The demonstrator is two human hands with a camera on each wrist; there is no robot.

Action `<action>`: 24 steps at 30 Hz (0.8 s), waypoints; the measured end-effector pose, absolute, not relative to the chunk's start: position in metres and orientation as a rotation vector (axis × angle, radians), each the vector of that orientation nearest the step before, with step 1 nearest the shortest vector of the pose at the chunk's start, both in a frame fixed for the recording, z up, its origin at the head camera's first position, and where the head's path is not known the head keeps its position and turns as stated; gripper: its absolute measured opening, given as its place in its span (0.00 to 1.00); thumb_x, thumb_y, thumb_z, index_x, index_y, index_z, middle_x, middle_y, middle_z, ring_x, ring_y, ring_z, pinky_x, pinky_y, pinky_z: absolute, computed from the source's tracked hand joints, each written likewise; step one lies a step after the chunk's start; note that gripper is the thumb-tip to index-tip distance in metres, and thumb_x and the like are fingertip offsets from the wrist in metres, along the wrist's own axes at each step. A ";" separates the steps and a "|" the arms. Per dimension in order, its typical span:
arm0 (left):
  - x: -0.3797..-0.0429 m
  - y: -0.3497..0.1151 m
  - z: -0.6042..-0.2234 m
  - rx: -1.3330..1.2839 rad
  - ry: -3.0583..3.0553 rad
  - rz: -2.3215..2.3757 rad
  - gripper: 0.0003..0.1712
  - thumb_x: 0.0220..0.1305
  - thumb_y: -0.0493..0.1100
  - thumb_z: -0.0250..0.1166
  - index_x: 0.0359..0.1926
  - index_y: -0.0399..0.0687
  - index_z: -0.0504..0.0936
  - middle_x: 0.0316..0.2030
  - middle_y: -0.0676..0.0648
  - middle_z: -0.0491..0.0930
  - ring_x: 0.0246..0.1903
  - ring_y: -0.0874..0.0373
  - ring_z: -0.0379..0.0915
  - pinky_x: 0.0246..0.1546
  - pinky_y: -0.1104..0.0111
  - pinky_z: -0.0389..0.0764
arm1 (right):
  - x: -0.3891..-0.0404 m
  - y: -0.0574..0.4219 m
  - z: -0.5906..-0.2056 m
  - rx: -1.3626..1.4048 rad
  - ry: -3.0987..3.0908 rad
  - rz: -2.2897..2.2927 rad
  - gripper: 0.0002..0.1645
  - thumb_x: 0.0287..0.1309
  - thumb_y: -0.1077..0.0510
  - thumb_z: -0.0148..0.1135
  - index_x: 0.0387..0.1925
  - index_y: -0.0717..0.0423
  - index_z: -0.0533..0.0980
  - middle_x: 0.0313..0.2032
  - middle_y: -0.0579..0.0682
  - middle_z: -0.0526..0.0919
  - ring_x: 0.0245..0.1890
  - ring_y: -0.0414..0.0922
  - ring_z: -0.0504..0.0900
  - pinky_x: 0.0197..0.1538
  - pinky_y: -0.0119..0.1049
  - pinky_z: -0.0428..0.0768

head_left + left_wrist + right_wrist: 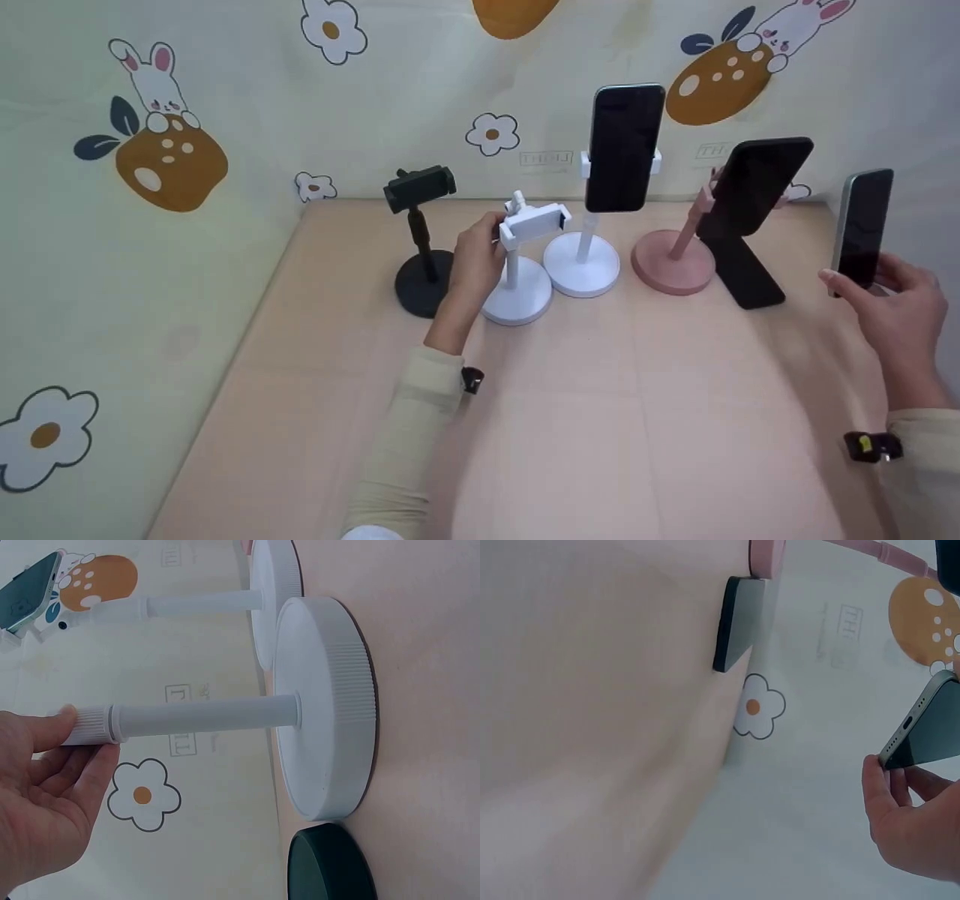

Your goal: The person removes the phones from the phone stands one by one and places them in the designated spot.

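Note:
My left hand [474, 259] is at the neck of a white phone stand [517, 296], whose holder [534, 223] has no phone in it. Seen from the left wrist, thumb and fingers pinch the ribbed collar [91, 725] at the top of the stand's post, and the round base rests on the table. On the far right, my right hand [904, 319] holds a smartphone [862, 225] upright by its lower end, raised above the table. The right wrist view shows fingers around the lower end of that smartphone [934, 716]; its upper part runs out of frame.
A black phone stand [424, 281] stands left of the white one. To its right are another white stand [581, 266] bearing a phone [626, 146] and a pink stand [673, 262] bearing a tilted phone [757, 184]. A black phone [748, 277] lies beside the pink base.

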State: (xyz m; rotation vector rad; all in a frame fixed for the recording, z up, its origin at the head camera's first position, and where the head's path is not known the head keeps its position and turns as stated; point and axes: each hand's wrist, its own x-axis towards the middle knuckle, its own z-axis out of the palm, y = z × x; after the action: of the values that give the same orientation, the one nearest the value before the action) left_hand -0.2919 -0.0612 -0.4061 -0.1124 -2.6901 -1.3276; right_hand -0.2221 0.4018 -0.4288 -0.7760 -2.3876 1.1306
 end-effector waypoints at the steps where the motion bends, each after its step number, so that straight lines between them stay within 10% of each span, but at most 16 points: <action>1: -0.292 -0.061 -0.406 -0.114 -2.688 -1.325 0.20 0.72 0.34 0.58 0.63 0.43 0.74 0.61 0.43 0.80 0.61 0.51 0.78 0.64 0.63 0.78 | -0.223 0.403 -0.430 -0.789 -2.414 1.109 0.44 0.55 0.41 0.70 0.71 0.47 0.67 0.45 0.24 0.60 0.49 0.26 0.68 0.60 0.24 0.76; 12: -0.292 -0.062 -0.406 -0.083 -2.696 -1.343 0.21 0.72 0.33 0.58 0.64 0.45 0.74 0.61 0.44 0.79 0.61 0.52 0.77 0.64 0.64 0.78 | -0.234 0.424 -0.444 -0.658 -2.697 0.909 0.50 0.58 0.35 0.64 0.66 0.70 0.67 0.56 0.69 0.76 0.35 0.39 0.69 0.30 0.22 0.64; 17: -0.291 -0.063 -0.406 -0.100 -2.690 -1.351 0.21 0.72 0.34 0.58 0.64 0.44 0.74 0.60 0.44 0.80 0.61 0.52 0.78 0.63 0.65 0.79 | -0.238 0.433 -0.450 -0.651 -2.796 0.849 0.52 0.59 0.34 0.63 0.64 0.77 0.66 0.57 0.76 0.74 0.47 0.61 0.75 0.29 0.24 0.64; 24: -0.291 -0.061 -0.405 -0.100 -2.700 -1.367 0.21 0.72 0.35 0.58 0.64 0.45 0.73 0.61 0.44 0.79 0.61 0.52 0.77 0.64 0.64 0.78 | -0.240 0.446 -0.461 -0.654 -2.888 0.739 0.51 0.57 0.33 0.65 0.56 0.79 0.71 0.49 0.77 0.77 0.35 0.57 0.77 0.22 0.29 0.69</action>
State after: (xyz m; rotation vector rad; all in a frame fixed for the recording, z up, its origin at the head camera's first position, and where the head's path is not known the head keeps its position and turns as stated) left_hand -0.2914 -0.0613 -0.4053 -0.0999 -2.6998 -1.3673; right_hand -0.2399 0.4456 -0.4607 -0.6541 -2.8877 0.7393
